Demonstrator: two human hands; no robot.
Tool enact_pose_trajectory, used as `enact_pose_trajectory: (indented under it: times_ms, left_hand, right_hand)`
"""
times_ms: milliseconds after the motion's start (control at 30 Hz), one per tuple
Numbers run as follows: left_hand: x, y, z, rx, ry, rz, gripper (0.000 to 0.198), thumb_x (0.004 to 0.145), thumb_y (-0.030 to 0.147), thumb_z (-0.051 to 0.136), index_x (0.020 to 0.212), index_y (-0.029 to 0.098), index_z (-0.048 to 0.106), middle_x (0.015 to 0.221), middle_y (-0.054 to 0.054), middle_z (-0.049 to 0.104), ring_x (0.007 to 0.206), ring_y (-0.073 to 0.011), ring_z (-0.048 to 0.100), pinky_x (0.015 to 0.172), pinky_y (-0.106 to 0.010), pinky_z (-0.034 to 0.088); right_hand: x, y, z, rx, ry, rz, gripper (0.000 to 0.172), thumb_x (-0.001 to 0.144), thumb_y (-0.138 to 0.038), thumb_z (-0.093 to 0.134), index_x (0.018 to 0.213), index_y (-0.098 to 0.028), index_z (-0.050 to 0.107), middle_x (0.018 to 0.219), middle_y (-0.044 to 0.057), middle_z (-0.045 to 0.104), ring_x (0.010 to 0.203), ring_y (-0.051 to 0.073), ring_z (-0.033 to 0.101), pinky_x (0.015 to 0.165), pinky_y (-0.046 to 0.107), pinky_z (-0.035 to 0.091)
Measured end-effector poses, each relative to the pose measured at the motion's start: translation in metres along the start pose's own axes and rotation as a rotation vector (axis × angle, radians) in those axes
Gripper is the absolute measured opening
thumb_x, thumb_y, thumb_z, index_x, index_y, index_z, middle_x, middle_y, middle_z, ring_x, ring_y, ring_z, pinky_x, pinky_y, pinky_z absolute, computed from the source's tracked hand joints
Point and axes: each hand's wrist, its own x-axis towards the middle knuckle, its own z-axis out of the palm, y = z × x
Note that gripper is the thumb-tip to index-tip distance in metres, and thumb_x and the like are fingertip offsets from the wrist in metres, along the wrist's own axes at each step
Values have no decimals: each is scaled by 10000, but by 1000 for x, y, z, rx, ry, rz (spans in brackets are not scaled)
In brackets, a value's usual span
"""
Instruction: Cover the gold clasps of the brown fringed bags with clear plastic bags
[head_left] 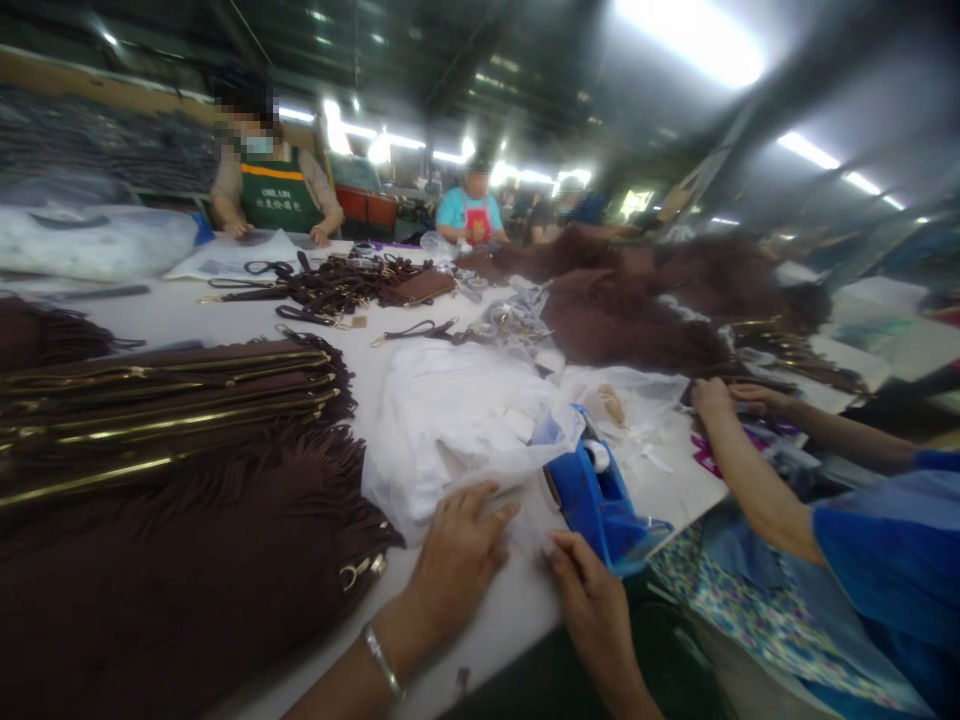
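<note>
We are in a factory workshop for bags. Fringed brown bags (150, 575) with brass-coloured zips (124, 433) lie stacked on our shared worktop (187, 316), along with a heap of dark straps (322, 286), thin white plastic wrapping (465, 420) and a blue tape dispenser (592, 500). Around it we see co-workers (885, 550), one in a lettered green apron (274, 205), and above us bright strip lights (808, 151) under a high, dark roof (420, 50).

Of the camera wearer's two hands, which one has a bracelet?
The left hand, by the translucent plastic bag: a silvery bracelet circles its wrist. The right hand, beside the blue tape dispenser, shows none.
</note>
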Motion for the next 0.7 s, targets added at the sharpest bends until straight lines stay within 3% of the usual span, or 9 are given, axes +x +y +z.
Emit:
enact_pose_trajectory:
  times_ms: [100,200,300,400,467,567,700]
  left_hand:
    - [4,6,4,-119,23,-17,429,865,186,651,1277,287,587,1415,-71,485,1286,-273,427,1087,-461,347]
    - [11,9,8,-225,16,-102,139,864,190,644,987,218,701,1193,-61,633,1094,-257,557,971,-407,423]
    - [15,7,9,-256,8,-144,72,868,192,625,833,185,687,954,-46,685,928,-226,601,862,-353,445]
    - [16,7,8,-270,-6,-156,92,861,192,618,789,176,674,860,-36,683,863,-208,598,813,-327,426]
    - [15,11,8,-279,-19,-148,115,853,186,608,751,174,659,823,-33,678,836,-205,593,782,-320,410]
    - [10,20,2,-311,-66,-178,121,828,205,603,713,179,631,791,-31,665,823,-219,585,742,-317,387]
    - [-11,23,-15,-509,-123,-317,149,835,322,569,771,200,626,778,-4,659,791,-213,593,725,-292,396]
  right_hand:
    - [6,-6,-1,81,-21,79,280,960,-402,497,966,-183,670,808,24,702,743,187,665,667,240,534]
    - [8,-5,-7,142,-34,142,322,970,-436,472,1024,-184,664,824,41,716,744,197,679,665,260,551]
    - [5,-1,-16,290,-89,130,422,966,-494,446,1242,-201,576,1052,111,730,879,236,708,764,334,578]
    - [2,-2,-22,290,-161,42,583,842,-505,652,1348,-252,509,1280,117,639,1068,270,653,901,383,539]
    - [3,-8,-23,186,-131,42,491,817,-430,703,1264,-262,590,1232,86,653,1045,252,644,918,362,514]
    - [9,-24,-25,242,-28,96,197,855,-372,654,978,-225,696,958,44,698,888,209,651,826,299,511]
    - [14,-47,-31,511,-17,254,153,753,-325,745,780,-199,662,729,-17,651,684,143,594,641,223,464]
